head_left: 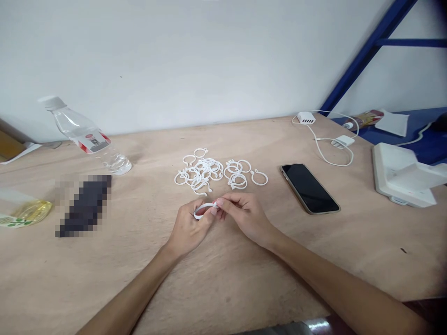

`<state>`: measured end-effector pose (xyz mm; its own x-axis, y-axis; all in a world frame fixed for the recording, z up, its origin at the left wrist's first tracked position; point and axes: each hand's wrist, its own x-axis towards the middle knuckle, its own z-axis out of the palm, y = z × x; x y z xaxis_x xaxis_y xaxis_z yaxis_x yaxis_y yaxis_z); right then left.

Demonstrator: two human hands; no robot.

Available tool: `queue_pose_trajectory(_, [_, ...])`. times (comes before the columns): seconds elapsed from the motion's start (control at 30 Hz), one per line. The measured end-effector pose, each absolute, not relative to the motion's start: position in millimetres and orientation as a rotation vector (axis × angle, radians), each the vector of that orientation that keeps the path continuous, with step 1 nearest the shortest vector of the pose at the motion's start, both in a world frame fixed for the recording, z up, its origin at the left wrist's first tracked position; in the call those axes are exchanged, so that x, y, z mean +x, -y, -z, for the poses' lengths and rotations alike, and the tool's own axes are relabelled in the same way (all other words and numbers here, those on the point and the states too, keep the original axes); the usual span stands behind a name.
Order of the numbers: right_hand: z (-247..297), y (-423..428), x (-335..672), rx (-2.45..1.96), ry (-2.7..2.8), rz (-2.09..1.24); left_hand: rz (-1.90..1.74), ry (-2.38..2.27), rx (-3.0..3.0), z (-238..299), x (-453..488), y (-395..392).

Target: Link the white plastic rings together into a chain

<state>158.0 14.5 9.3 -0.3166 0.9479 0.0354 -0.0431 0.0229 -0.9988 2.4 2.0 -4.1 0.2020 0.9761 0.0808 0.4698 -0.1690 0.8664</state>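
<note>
Fingers of both hands pinch white ring (204, 207), its middle partly hidden.

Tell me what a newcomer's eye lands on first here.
Both hands meet at the table's middle: the left hand and right hand pinch one white ring between them. Just beyond lies a heap of white rings, with a dark phone to its right.
</note>
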Motion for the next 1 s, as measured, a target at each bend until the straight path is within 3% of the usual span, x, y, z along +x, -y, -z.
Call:
queue_pose_trajectory(0.37, [-6.8,-19.9,167.3,-1.08,2.053,-0.867,-0.715,-1.619,2.314,4.0,-34.3,-25.8])
queue_pose_trajectory(0.6, [2.9,-24.4,169.1,-1.214,2.016,-0.502,-0.671,-1.54,2.595,9.2,-28.5,-21.8])
queue_pose_trajectory(0.77, [3.3,-23.7,166.7,-1.202,1.985,-0.655,-0.811,-1.398,2.419,-0.5,-18.6,-12.3])
queue_pose_trajectory(1.0, [-8.0,-23.0,166.3,-1.114,1.641,-1.254,-0.892,-1.496,2.214,-2.9,-16.3,-10.2])
